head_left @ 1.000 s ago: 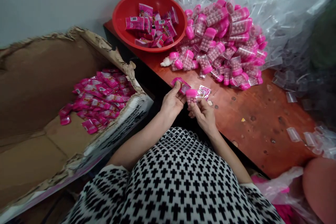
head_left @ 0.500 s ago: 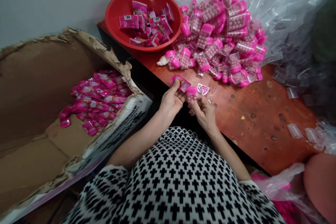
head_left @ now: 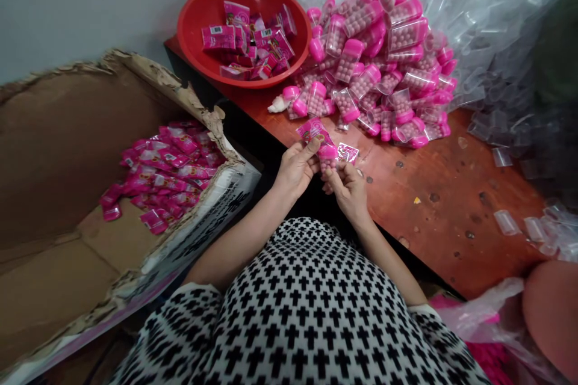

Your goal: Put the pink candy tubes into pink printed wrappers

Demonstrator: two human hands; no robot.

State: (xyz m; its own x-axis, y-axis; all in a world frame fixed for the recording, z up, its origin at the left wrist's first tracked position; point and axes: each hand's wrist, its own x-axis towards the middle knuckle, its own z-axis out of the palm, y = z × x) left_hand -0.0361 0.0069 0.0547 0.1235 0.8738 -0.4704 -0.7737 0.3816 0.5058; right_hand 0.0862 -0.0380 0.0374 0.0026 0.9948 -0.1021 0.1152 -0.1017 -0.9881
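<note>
My left hand [head_left: 294,173] pinches a pink printed wrapper sleeve [head_left: 313,129] between thumb and fingers. In my right hand [head_left: 351,191] is a small clear tube of pink candy balls with a pink cap [head_left: 327,163]. The tube's capped end is at the wrapper's lower end and seems to be partly inside it. A pink and white printed packet [head_left: 347,152] shows just beyond my right fingers; I cannot tell whether they touch it. Beyond both hands lies a heap of similar filled candy tubes [head_left: 361,75].
A red basin [head_left: 189,42] holds several wrapped packs at the back of the brown table [head_left: 433,228]. To the left, a torn-edged cardboard box [head_left: 226,192] contains a pile of wrapped packs [head_left: 167,162]. Empty clear tubes [head_left: 506,222] lie at right, near a plastic bag [head_left: 501,307].
The wrapper has turned and come over the tube's pink cap, where before the two were side by side. My left hand has shifted slightly right, closer to my right hand.
</note>
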